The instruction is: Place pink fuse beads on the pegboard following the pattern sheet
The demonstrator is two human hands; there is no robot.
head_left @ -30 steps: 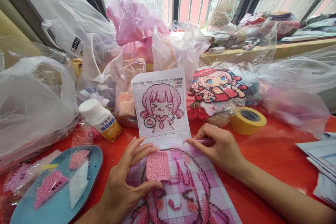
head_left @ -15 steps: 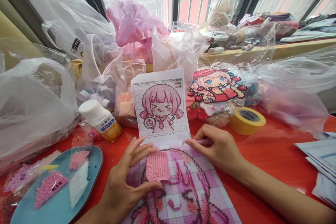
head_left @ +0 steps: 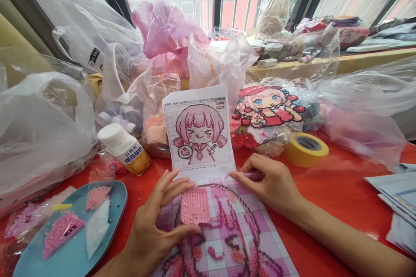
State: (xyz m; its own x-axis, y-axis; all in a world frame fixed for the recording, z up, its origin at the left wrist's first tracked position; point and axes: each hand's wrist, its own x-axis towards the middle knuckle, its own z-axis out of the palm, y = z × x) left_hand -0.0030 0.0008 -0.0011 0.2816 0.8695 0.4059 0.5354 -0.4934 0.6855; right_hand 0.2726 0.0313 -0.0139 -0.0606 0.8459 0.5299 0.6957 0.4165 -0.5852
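Observation:
My left hand [head_left: 146,220] holds a small pink bead tray [head_left: 199,207], its thumb along the near edge and its fingers at the far left side. Pink beads lie in the tray's grooves. Between the thumb and fingers of my right hand [head_left: 273,181] are pink tweezers [head_left: 251,175], their tip pointing left by the sheet's lower edge. Below both hands lies a pegboard [head_left: 273,233] in lilac and white squares, partly covered with pink and dark beads. A printed pattern sheet [head_left: 201,173] of a pink-haired figure stands behind it.
A blue plate [head_left: 120,207] with bead packets is at left, near a tilted white bottle [head_left: 125,149]. Yellow tape [head_left: 306,149] and a finished bead figure [head_left: 268,108] are at right. Plastic bags [head_left: 42,125] crowd the back; papers [head_left: 396,194] lie far right.

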